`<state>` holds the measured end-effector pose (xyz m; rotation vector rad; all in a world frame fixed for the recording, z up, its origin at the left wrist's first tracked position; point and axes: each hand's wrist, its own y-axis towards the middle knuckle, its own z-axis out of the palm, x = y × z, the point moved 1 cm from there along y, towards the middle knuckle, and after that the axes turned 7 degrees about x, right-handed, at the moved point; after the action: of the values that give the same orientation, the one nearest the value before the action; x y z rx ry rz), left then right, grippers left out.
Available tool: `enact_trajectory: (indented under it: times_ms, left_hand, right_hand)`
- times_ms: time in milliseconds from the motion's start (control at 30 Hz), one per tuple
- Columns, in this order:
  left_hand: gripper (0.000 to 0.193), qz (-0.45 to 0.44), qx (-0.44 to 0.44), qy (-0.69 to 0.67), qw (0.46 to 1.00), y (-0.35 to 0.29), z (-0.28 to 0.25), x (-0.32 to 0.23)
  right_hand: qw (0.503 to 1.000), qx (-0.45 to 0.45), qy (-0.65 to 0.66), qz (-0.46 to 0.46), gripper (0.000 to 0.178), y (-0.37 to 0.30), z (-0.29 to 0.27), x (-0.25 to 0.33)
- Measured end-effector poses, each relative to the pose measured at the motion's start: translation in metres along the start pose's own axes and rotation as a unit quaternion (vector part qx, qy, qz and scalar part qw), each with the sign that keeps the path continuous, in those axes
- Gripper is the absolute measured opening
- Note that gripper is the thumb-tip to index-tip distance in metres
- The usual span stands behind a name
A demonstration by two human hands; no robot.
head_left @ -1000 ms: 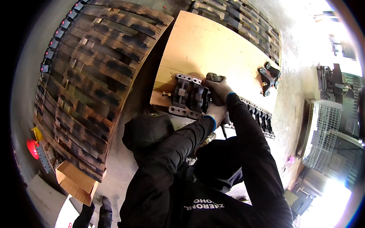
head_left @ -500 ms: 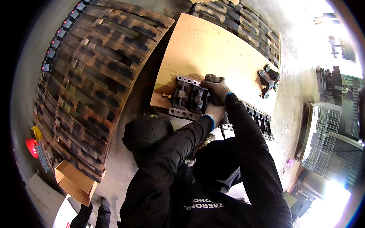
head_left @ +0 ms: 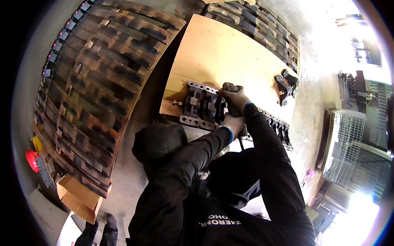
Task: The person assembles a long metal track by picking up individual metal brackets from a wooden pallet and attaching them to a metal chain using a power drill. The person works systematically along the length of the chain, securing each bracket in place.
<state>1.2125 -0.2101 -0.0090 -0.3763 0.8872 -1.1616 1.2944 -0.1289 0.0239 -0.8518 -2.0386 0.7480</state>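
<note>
A long row of dark metal segments between two drilled grey rails (head_left: 201,105) lies along the near edge of a cardboard-covered surface. My right hand (head_left: 237,99), in a pale knitted glove with a blue cuff, is closed round a dark, blocky object (head_left: 231,87) over the row's middle. Its kind I cannot make out. My left hand (head_left: 232,123), gloved alike, is just nearer to me at the row's near side. Its fingers are mostly hidden. A brass-coloured bolt-like fitting (head_left: 177,103) sticks out at the row's left end.
Black brackets (head_left: 286,87) lie at the right of the cardboard sheet (head_left: 230,49). Stained wooden pallets (head_left: 106,78) stand to the left, with another pallet (head_left: 262,26) behind. A wire cage (head_left: 344,147) is at right, an opened cardboard box (head_left: 80,197) at lower left.
The whole view has shifted slightly, so the surroundings sit a little further left. Both hands stay at the same part of the row, with hardly any movement.
</note>
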Motion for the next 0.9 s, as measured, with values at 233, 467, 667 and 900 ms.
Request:
enact_trajectory:
  times_ms: [233,467,667,900]
  left_hand:
    - [0.058,-0.004,-0.012,-0.011,1.0,-0.004,0.012,-0.003]
    - [0.067,0.015,-0.014,0.032,0.999,-0.008,0.019,-0.003]
    - [0.062,0.027,0.002,0.046,0.999,0.006,0.013,0.004]
    - [0.057,0.022,-0.014,0.021,0.999,0.015,0.009,0.009]
  right_hand:
    - [0.992,0.007,-0.116,-0.047,0.091,0.007,-0.012,-0.024]
    - [1.0,-0.014,0.008,0.02,0.092,0.016,-0.014,-0.045]
    - [0.999,0.005,-0.026,-0.032,0.114,0.032,-0.015,-0.052]
    - [0.999,-0.018,0.022,-0.019,0.115,0.01,-0.01,-0.024]
